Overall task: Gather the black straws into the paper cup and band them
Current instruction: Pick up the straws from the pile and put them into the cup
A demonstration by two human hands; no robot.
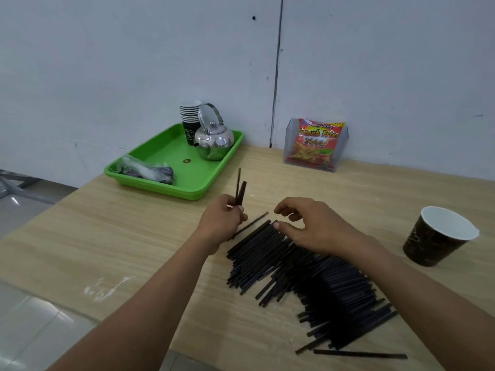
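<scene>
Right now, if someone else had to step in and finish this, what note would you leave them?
Left hand: fingers shut on a few black straws, held upright.
Right hand: fingers open, reaching into the straw pile on the table.
Paper cup: at the right, looks empty.
Done: a few straws picked up.
Left: gather the rest, load the cup, band them. No band clearly in view.

**A drinks-and-snacks counter**

It looked like a small refreshment stall. Beyond the fingers (278,225) sat a green tray (171,153) with stacked paper cups (189,113) and a kettle (214,140); a snack packet (317,141) stood in a clear holder.
</scene>
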